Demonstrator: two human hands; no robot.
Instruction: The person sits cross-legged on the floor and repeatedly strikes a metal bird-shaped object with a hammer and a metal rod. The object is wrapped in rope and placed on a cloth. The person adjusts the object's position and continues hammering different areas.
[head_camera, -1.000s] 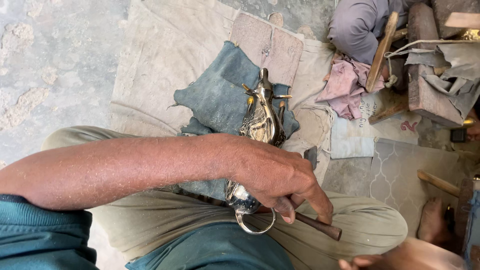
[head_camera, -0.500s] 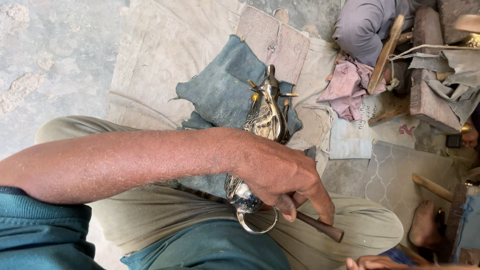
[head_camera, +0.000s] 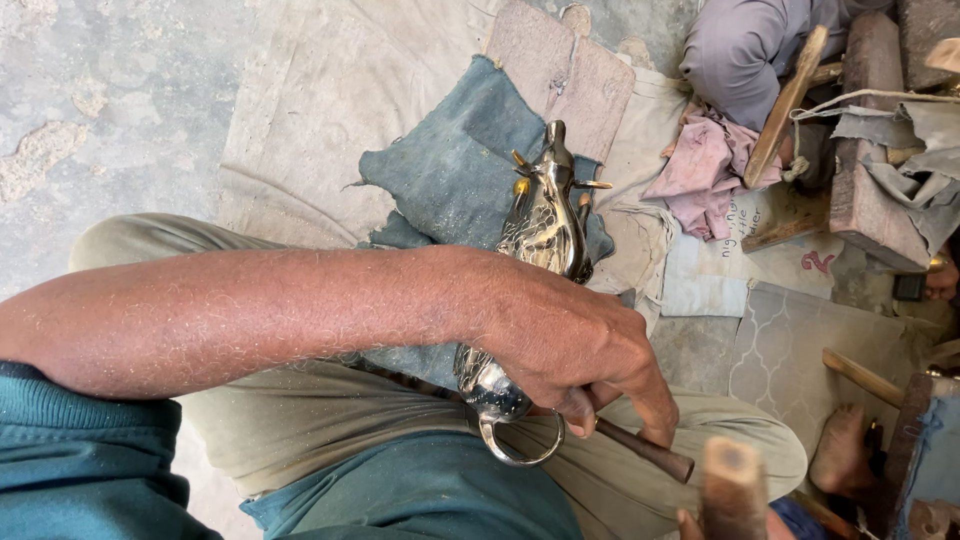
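Observation:
My left hand (head_camera: 575, 345) reaches across my lap and is shut on a dark metal rod (head_camera: 645, 452), whose tip points at the lower end of a shiny metal animal figure (head_camera: 540, 225). The figure lies lengthwise on a blue-grey cloth (head_camera: 450, 170) over my knee, with a ring (head_camera: 520, 450) at its near end and small brass horns at its far end. At the bottom edge only a sliver of my right hand (head_camera: 690, 524) shows, gripping a wooden mallet (head_camera: 735, 485) raised just right of the rod.
Sacking (head_camera: 330, 90) covers the concrete floor (head_camera: 90, 100). Another person in grey (head_camera: 745, 50) sits at the far right beside wooden blocks (head_camera: 865, 170) and a pink rag (head_camera: 700, 170). A bare foot (head_camera: 845, 455) and a wooden stick (head_camera: 860, 375) lie at the lower right.
The wooden mallet in my right hand has risen into view at the bottom right. My left hand keeps the rod on the figure's lower end; the view has shifted slightly.

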